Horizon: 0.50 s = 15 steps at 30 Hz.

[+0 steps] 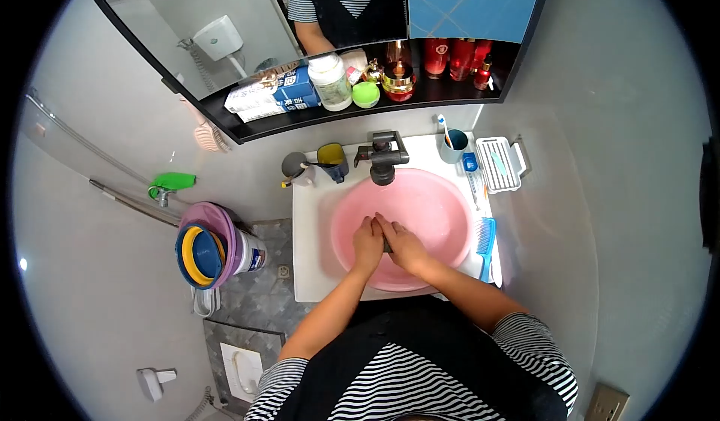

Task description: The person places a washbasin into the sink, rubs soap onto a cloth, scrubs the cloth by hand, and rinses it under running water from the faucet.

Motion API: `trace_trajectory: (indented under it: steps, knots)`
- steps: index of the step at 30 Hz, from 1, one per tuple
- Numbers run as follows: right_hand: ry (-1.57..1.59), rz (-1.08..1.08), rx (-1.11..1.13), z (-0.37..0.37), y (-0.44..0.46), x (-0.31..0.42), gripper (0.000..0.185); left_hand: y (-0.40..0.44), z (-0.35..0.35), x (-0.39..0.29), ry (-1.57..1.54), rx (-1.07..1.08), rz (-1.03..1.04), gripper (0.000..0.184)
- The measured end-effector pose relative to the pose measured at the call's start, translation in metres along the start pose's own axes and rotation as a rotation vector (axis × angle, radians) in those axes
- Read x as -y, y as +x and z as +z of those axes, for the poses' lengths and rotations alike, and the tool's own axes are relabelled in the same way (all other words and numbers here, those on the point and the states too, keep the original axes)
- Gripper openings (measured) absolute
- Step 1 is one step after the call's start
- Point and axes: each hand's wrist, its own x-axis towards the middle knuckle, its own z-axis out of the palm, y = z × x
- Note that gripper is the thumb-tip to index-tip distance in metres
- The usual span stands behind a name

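Note:
Over the pink basin (442,218), my left hand (367,242) and my right hand (405,244) come together with their fingertips touching. Between the palms a small dark item (387,247) shows; most of it is covered by my hands, so its kind cannot be made out. Both hands look closed around it. The basin sits in the white sink counter (311,271). Just beyond my hands, the dark faucet (383,167) reaches over the basin's far rim.
Cups (332,163) stand left of the faucet, a toothbrush cup (454,146) right. A blue comb (486,242) and soap rack (499,164) line the right edge. Above hangs a mirror cabinet with bottles (330,82) on its shelf. Stacked basins (201,256) stand left.

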Motion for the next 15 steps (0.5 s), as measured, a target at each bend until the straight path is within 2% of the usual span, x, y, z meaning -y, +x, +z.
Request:
trace_trajectory:
  steps: [1,2,3,4,5,7,8,10,15]
  knots:
    - [0.138,0.037,-0.034,0.005,0.000,-0.003,0.057,-0.001,-0.001,-0.001,0.005,-0.005,-0.001,0.024]
    - [0.144,0.035,-0.034,0.011,0.003,-0.007,0.057,-0.003,-0.003,-0.003,0.076,-0.026,0.111,0.023]
    - [0.159,0.171,0.137,0.014,0.010,-0.011,0.051,-0.005,-0.005,-0.003,0.146,-0.041,0.227,0.021]
    - [0.172,0.307,0.304,0.015,0.014,-0.015,0.046,-0.005,-0.007,-0.002,0.149,-0.035,0.233,0.021]
    - [0.172,0.312,0.292,0.009,0.016,-0.011,0.046,-0.004,-0.009,-0.002,0.183,-0.012,0.284,0.020]
    - [0.348,0.317,0.449,-0.006,0.015,-0.003,0.045,-0.001,-0.011,-0.003,0.207,0.022,0.352,0.018]
    - [0.344,0.326,0.435,-0.013,0.013,0.000,0.045,-0.001,-0.012,-0.006,0.198,0.046,0.404,0.018]
    - [0.780,0.422,0.491,-0.023,0.009,0.007,0.046,0.000,-0.016,-0.007,0.181,0.080,0.464,0.018]
    - [0.817,0.549,0.517,-0.022,0.005,-0.002,0.037,-0.003,-0.027,-0.014,0.263,0.254,0.621,0.016]
